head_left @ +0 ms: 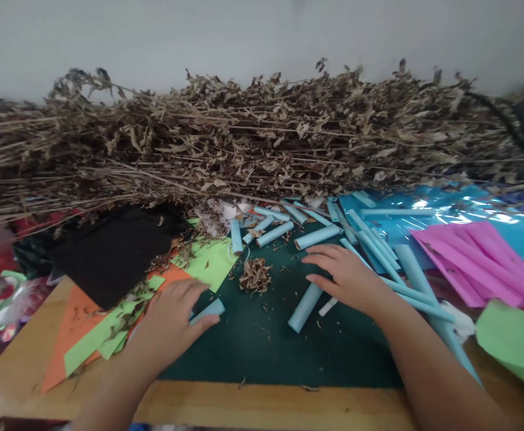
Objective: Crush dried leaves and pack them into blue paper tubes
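Observation:
My left hand (172, 317) is closed around a short light-blue paper roll (210, 310) at the left side of a dark green mat (262, 347). Palm down, my right hand (347, 276) rests on the mat with its fingers spread, touching another light-blue paper roll (304, 308) that lies under it. Several more blue rolls (318, 237) lie scattered just beyond both hands. A small heap of dry leaf crumbs (255, 275) sits between the hands.
A long pile of dried leafy stalks (253, 137) runs across the back. Black paper (118, 251), orange and green sheets (109, 329) lie left. Pink paper (481, 263) on shiny blue film (445, 221) and a green sheet (517, 341) lie right. The wooden table edge (266, 407) is nearest me.

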Demonstrator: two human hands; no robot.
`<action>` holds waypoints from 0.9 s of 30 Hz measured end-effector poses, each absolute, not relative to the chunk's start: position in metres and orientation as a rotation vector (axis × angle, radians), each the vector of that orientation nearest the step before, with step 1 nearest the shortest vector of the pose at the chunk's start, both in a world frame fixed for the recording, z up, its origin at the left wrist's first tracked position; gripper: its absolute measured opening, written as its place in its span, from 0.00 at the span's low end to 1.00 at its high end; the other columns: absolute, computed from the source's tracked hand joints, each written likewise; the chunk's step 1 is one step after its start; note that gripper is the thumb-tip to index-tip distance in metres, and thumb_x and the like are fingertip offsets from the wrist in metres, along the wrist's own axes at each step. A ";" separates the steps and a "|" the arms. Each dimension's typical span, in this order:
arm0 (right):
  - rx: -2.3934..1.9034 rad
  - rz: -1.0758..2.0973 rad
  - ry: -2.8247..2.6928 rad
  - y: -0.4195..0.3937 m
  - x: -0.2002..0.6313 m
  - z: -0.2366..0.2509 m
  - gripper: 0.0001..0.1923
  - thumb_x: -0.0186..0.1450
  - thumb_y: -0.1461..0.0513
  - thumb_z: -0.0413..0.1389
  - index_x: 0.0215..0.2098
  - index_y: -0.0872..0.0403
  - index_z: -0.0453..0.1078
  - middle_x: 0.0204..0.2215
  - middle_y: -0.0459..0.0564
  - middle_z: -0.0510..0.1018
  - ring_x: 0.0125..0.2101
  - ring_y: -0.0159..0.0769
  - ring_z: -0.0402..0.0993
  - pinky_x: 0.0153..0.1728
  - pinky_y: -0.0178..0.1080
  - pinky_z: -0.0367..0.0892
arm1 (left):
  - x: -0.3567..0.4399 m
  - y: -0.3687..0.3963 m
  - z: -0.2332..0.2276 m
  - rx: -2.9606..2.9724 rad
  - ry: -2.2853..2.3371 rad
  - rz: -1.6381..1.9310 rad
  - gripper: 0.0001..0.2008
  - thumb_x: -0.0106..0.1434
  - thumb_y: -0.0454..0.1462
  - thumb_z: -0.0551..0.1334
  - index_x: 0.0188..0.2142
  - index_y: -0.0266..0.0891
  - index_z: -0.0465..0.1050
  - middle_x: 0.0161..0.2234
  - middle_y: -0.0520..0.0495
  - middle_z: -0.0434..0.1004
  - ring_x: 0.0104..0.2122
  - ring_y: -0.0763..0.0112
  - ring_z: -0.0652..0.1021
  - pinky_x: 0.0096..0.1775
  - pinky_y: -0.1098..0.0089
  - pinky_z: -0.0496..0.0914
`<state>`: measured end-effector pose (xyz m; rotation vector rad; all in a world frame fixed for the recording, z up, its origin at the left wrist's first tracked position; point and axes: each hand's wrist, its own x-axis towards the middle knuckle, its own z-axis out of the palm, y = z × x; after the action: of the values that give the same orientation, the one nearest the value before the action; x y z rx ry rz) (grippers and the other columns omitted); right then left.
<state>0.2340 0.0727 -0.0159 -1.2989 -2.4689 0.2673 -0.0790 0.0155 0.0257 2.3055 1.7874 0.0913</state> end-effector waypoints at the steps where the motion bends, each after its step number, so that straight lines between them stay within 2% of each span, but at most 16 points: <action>1: -1.295 0.270 -2.515 0.071 0.233 -0.014 0.15 0.59 0.58 0.47 0.44 0.50 0.64 0.47 0.52 0.65 0.48 0.46 0.58 0.44 0.53 0.57 | -0.079 0.010 0.023 2.350 1.868 -0.038 0.23 0.52 0.51 0.54 0.45 0.42 0.65 0.44 0.41 0.67 0.45 0.50 0.65 0.44 0.50 0.57; 4: -1.286 0.283 -2.591 0.064 0.225 -0.009 0.15 0.58 0.58 0.49 0.43 0.47 0.64 0.50 0.48 0.63 0.50 0.46 0.55 0.47 0.56 0.52 | -0.074 -0.004 0.013 2.488 1.860 -0.256 0.18 0.52 0.47 0.56 0.41 0.43 0.67 0.40 0.42 0.69 0.41 0.52 0.66 0.41 0.52 0.57; 6: -1.275 0.288 -2.610 0.062 0.222 -0.010 0.13 0.59 0.58 0.48 0.43 0.46 0.65 0.50 0.48 0.63 0.51 0.45 0.54 0.48 0.56 0.50 | -0.071 -0.011 0.010 2.534 1.807 -0.238 0.11 0.54 0.41 0.56 0.37 0.43 0.68 0.38 0.45 0.70 0.40 0.56 0.67 0.41 0.54 0.56; 10: -1.320 0.221 -2.547 0.066 0.226 -0.012 0.14 0.60 0.57 0.45 0.43 0.50 0.65 0.49 0.50 0.64 0.50 0.44 0.56 0.48 0.54 0.52 | -0.075 -0.020 0.017 2.456 1.719 0.080 0.07 0.51 0.33 0.54 0.32 0.42 0.67 0.34 0.48 0.70 0.37 0.61 0.68 0.41 0.59 0.56; 13: -1.385 0.203 -2.492 0.069 0.218 -0.007 0.17 0.61 0.56 0.45 0.46 0.53 0.62 0.49 0.53 0.63 0.48 0.43 0.58 0.45 0.49 0.57 | -0.075 -0.018 0.023 2.263 1.420 0.344 0.01 0.52 0.33 0.54 0.27 0.39 0.62 0.27 0.50 0.68 0.29 0.70 0.68 0.34 0.69 0.61; 15: -1.393 0.181 -2.524 0.067 0.198 -0.003 0.22 0.59 0.53 0.46 0.50 0.52 0.59 0.50 0.53 0.61 0.48 0.45 0.57 0.44 0.48 0.58 | -0.067 -0.011 0.021 2.102 1.242 0.489 0.03 0.53 0.35 0.54 0.25 0.38 0.61 0.24 0.51 0.65 0.25 0.74 0.66 0.28 0.74 0.61; 19: -1.291 0.064 -2.623 0.060 0.140 -0.003 0.35 0.51 0.48 0.53 0.54 0.50 0.52 0.54 0.54 0.55 0.50 0.50 0.52 0.44 0.50 0.54 | -0.044 0.016 0.005 1.854 1.078 0.763 0.09 0.50 0.37 0.59 0.21 0.36 0.60 0.19 0.53 0.62 0.21 0.77 0.64 0.25 0.75 0.60; 21: -1.249 0.033 -2.654 0.062 0.117 -0.008 0.29 0.52 0.50 0.53 0.50 0.49 0.57 0.51 0.55 0.59 0.48 0.50 0.54 0.42 0.48 0.54 | -0.039 0.029 -0.004 1.677 1.066 0.993 0.09 0.50 0.37 0.58 0.20 0.36 0.58 0.18 0.54 0.60 0.19 0.78 0.63 0.24 0.75 0.60; 24: -1.284 0.056 -2.665 0.077 0.103 -0.019 0.12 0.56 0.56 0.51 0.36 0.52 0.67 0.39 0.55 0.69 0.39 0.45 0.63 0.34 0.40 0.57 | -0.044 0.038 -0.013 1.539 1.039 1.208 0.09 0.51 0.37 0.57 0.21 0.37 0.58 0.18 0.54 0.61 0.19 0.78 0.63 0.23 0.75 0.60; 27: -1.324 0.132 -2.637 0.093 0.107 -0.024 0.10 0.58 0.57 0.48 0.28 0.54 0.67 0.27 0.52 0.72 0.29 0.38 0.66 0.26 0.35 0.55 | -0.052 0.036 -0.016 1.568 1.044 1.250 0.08 0.50 0.36 0.58 0.20 0.36 0.59 0.18 0.53 0.62 0.19 0.78 0.64 0.24 0.75 0.60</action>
<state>0.1066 0.0926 -0.0245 -1.3237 -2.6368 0.1323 -0.0522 0.0361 -0.0160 1.5678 1.0435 1.2501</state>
